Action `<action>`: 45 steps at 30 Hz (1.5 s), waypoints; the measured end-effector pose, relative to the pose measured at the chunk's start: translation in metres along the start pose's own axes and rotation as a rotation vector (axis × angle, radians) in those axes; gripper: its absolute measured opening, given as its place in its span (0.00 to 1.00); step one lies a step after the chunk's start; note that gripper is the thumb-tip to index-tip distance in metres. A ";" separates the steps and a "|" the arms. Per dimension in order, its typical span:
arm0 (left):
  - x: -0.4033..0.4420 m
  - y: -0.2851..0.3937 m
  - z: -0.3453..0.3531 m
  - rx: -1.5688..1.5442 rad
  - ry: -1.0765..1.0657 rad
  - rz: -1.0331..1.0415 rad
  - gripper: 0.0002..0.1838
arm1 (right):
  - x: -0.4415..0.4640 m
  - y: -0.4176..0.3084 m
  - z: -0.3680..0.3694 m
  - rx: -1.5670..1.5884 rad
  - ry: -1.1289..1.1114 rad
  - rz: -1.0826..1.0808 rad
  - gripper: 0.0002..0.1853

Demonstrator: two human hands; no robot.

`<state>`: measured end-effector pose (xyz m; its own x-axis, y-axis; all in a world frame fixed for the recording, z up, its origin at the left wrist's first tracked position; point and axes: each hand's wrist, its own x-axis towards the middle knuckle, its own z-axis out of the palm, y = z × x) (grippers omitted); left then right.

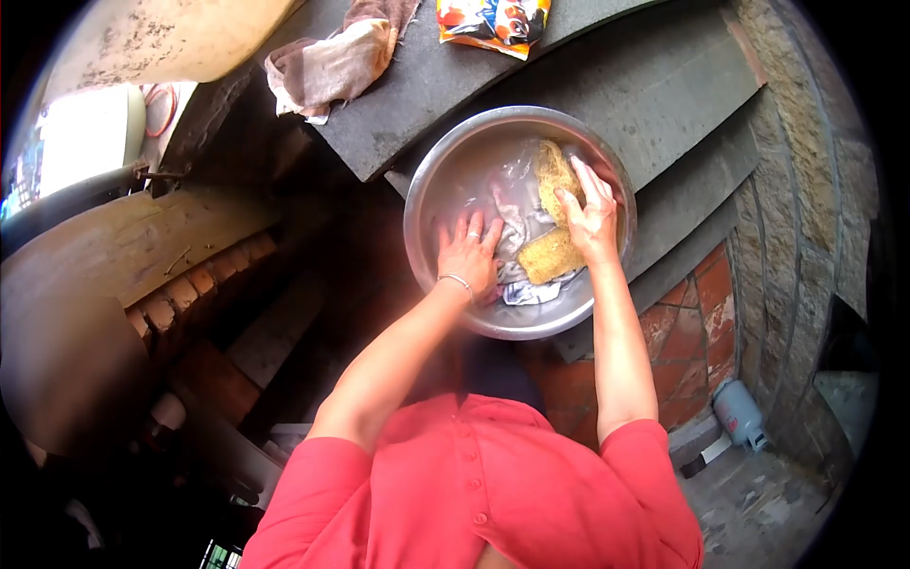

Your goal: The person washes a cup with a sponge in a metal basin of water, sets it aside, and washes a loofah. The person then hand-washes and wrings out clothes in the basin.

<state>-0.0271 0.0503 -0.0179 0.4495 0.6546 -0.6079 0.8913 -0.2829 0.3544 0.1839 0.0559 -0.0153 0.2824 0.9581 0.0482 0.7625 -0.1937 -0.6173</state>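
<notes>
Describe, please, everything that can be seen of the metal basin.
The metal basin is round, silvery and shiny, with a broad rim. It lies open side up by the grey slabs, containing water, wet cloths and yellowish fibrous pads. The left hand and right hand reach inside. Its underside is hidden.

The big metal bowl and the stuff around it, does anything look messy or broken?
The brownish cloth on the grey slab looks a bit odd: crumpled, blotchy and ragged, with one end poking past the slab's edge. I see no dent or spill at the metal bowl.
</notes>
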 end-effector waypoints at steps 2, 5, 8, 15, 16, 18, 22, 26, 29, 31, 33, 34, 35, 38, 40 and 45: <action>-0.006 0.001 0.003 -0.032 0.051 0.015 0.34 | -0.027 -0.008 -0.022 -0.238 -0.176 0.113 0.31; -0.003 0.008 0.004 -0.023 0.182 0.103 0.33 | -0.083 -0.015 -0.014 -0.426 -0.488 0.039 0.38; 0.010 0.014 -0.001 -0.037 0.321 0.309 0.33 | -0.091 -0.011 -0.010 -0.369 -0.619 -0.015 0.42; 0.087 0.027 -0.019 0.086 0.211 0.426 0.26 | -0.084 -0.006 0.018 -0.482 -0.414 -0.127 0.19; 0.089 0.022 -0.017 0.001 0.241 0.420 0.19 | -0.080 -0.010 0.023 -0.482 -0.445 -0.011 0.18; 0.080 0.011 -0.014 -0.024 0.430 0.351 0.14 | -0.079 -0.020 0.018 -0.446 -0.393 0.050 0.18; 0.050 -0.004 -0.023 -0.079 0.595 0.221 0.08 | -0.072 -0.029 -0.014 -0.310 -0.316 0.322 0.24; 0.017 -0.009 0.000 0.083 0.297 0.341 0.06 | -0.051 -0.038 0.010 -0.343 0.062 0.204 0.34; 0.017 -0.013 0.008 0.067 0.089 0.351 0.07 | -0.044 -0.024 0.063 -0.410 -0.139 0.242 0.38; 0.018 -0.012 -0.013 -0.010 -0.157 0.242 0.09 | -0.042 -0.016 0.069 -0.268 -0.183 0.257 0.34; 0.019 -0.014 -0.031 -0.210 -0.238 0.139 0.15 | -0.037 0.010 0.057 0.024 -0.185 0.230 0.30; 0.025 -0.012 -0.032 -0.295 0.012 0.120 0.17 | -0.035 0.010 0.051 0.101 0.085 0.245 0.26; 0.031 -0.012 -0.031 -0.381 0.257 0.095 0.20 | -0.033 0.009 0.048 0.005 0.102 0.394 0.26; 0.059 0.000 -0.028 -0.537 0.490 -0.045 0.23 | -0.030 -0.011 0.064 -0.178 0.032 0.619 0.26; 0.068 0.000 -0.026 -0.527 0.386 -0.132 0.25 | -0.021 0.003 0.073 -0.090 0.008 0.605 0.22; 0.077 -0.005 -0.020 -0.617 0.227 -0.162 0.22 | -0.013 0.010 0.072 0.466 0.113 0.403 0.09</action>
<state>0.0022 0.1161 -0.0523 0.2289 0.8053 -0.5469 0.7188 0.2391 0.6528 0.1456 0.0565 -0.0788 0.5738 0.7959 -0.1930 0.2564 -0.3984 -0.8806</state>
